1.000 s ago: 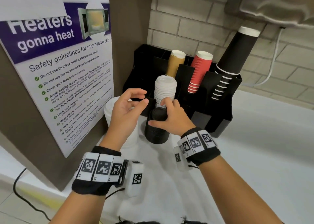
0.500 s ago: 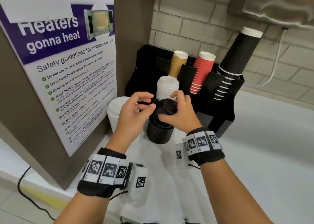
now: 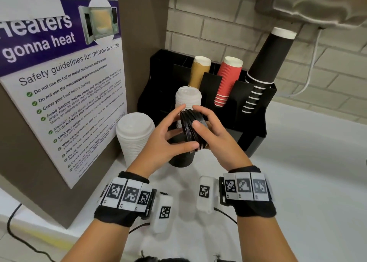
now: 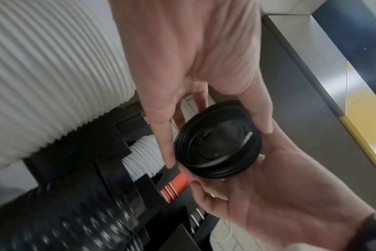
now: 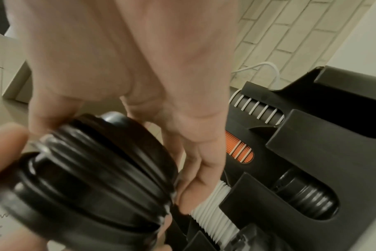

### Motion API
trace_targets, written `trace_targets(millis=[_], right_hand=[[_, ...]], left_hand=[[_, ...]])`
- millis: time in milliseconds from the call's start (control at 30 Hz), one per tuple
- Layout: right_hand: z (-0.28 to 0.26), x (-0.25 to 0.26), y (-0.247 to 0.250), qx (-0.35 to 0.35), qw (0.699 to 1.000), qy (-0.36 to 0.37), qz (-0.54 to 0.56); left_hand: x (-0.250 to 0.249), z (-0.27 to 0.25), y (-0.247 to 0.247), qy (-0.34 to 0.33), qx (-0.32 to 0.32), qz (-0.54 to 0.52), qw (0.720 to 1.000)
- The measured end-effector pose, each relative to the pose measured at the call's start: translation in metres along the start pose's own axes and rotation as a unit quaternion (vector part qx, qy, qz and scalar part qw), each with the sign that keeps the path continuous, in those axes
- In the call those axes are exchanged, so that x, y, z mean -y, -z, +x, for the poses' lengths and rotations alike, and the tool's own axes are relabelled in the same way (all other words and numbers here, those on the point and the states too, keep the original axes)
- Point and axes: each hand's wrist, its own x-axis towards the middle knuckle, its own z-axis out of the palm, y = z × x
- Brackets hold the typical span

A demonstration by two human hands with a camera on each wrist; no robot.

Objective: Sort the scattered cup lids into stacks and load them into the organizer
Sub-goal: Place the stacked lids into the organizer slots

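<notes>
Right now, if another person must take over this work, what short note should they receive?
Hands: left hand and right hand together hold a small bunch of black lids, turned on its side, in front of the organizer.
Things: a tall black lid stack and a big white lid stack stand on the counter.
Done: white lids and black lids already sit in organizer slots.
Left: load the held bunch, then both counter stacks.

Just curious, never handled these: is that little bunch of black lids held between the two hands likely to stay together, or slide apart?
The black lids are probably light thin plastic. Their rims look fanned unevenly, so they seem loosely nested and could slip apart. That may be why the left hand and the right hand both grip the bunch on its side.
</notes>
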Motion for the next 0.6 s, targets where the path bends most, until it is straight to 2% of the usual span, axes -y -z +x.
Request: trace_targets(millis=[267,467,600], right_hand=[[-0.004,0.005,-0.005,-0.009,1.000,0.017,-0.005],[-0.011,0.006,0.002,-0.006,1.000,0.021,0.019],[-0.013,0.005,0.007,-0.009,0.999,0.017,0.027]], left_hand=[[0.001,0.002,-0.006,-0.033,-0.007,-0.005,0.999],[-0.001,0.003,-0.002,-0.038,0.043,-0.018,0.998],[-0.001,0.003,-0.002,-0.036,0.053,-0.025,0.998]])
